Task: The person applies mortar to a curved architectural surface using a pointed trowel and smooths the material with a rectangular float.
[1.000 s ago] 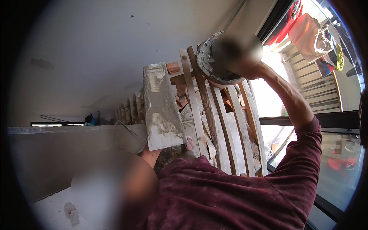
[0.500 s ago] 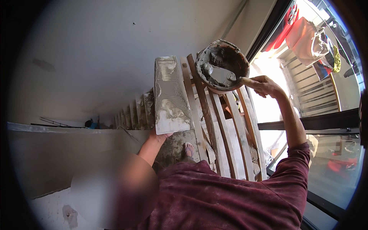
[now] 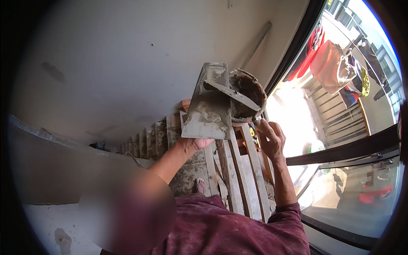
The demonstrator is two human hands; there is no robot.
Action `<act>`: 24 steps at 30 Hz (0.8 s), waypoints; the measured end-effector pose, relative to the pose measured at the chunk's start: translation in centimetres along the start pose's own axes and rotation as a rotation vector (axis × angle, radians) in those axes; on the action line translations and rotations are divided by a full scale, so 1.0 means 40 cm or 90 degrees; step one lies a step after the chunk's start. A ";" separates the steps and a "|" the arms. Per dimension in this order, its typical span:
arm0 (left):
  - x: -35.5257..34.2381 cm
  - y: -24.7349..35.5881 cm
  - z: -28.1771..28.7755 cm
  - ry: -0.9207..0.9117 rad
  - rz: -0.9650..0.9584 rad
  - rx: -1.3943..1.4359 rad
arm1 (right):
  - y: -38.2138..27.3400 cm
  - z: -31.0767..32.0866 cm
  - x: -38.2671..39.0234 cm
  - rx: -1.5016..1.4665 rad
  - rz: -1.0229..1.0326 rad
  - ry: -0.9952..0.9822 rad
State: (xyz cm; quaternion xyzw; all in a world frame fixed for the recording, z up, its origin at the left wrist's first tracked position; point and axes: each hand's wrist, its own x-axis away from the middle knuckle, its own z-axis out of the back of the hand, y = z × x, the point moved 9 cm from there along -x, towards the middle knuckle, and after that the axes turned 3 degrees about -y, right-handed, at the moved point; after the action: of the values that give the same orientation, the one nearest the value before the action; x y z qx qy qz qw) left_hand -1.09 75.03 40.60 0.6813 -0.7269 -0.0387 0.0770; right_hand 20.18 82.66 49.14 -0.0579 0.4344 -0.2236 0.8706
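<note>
My left hand [image 3: 197,143] is closed under the near end of a long, flat plasterer's hawk [image 3: 197,129], its grip hidden beneath the board. Wet grey mortar [image 3: 205,114] smears the upper face of that board. In my right hand [image 3: 273,138], fingers wrapped round the handle end, is a trowel [image 3: 236,97]. The trowel's long blade lies slantwise over the bucket's mouth, and its tip reaches over the hawk. Behind both tools stands a mortar-crusted bucket [image 3: 260,87], partly covered by them.
Wooden slats [image 3: 238,170] run below the bucket. Stairs [image 3: 148,140] descend along the plain wall [image 3: 106,63] at left. My sandalled foot [image 3: 201,185] is on the stained floor. A dark-framed window [image 3: 331,155] borders the right, with hanging clothes [image 3: 331,63] beyond.
The trowel has come up out of the bucket and swung left over the hawk. My right hand has moved down and left, while the hawk has shifted right, closer to the bucket.
</note>
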 end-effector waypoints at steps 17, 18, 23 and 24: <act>0.191 0.078 -0.122 -0.234 -0.056 -0.027 | 0.201 -0.123 -0.067 0.176 -0.148 -0.306; 0.224 0.056 -0.168 -0.324 -0.026 0.048 | 0.219 -0.172 -0.086 0.193 -0.209 -0.415; 0.374 0.027 -0.141 -0.292 -0.024 0.172 | -0.012 -0.176 -0.168 0.313 0.035 -0.260; 0.394 0.035 -0.084 -0.186 -0.075 0.098 | -0.091 -0.167 -0.170 0.174 -0.016 -0.214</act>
State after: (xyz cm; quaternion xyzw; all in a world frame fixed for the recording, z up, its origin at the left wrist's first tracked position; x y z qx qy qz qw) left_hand -2.87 59.58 45.08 0.7139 -0.6898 -0.0857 -0.0841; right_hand 10.17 83.03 51.06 0.0190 0.2478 -0.2785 0.9277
